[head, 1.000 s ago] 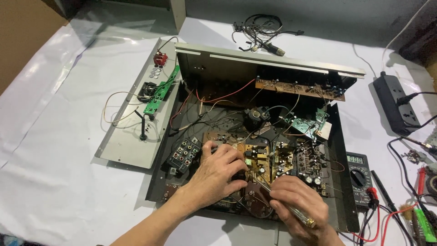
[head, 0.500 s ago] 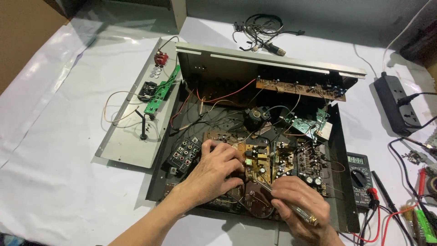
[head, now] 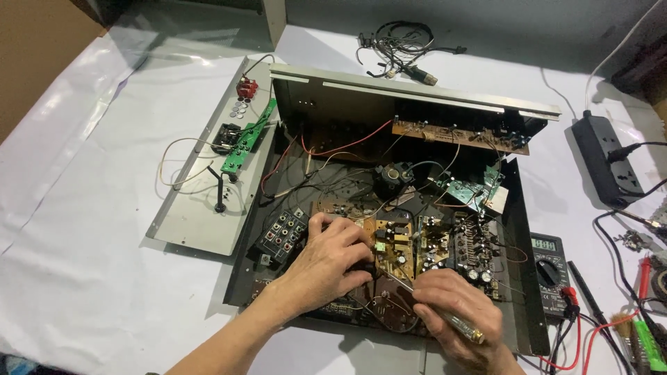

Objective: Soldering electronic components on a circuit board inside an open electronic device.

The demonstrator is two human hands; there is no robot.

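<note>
Down inside the open black chassis, near its front edge, I see both hands at work over the brown circuit board. My left hand lies palm down with the fingers curled together, not spread; its fingertips press on the board just beside a small pale green component, and I cannot tell whether anything is pinched beneath them. My right hand is closed in a loose fist around a screwdriver with a clear yellowish handle, which sticks out past the heel of the hand toward the lower right. Its thin metal shaft slants up and left, and the tip sits on the board right under the left hand's fingertips, so the two hands nearly touch. Left of the left hand a black block of round sockets stands in the chassis. Outside it, on the white sheet to the right, a multimeter with red and black leads lies near the right hand, and a black power strip sits well apart.
</note>
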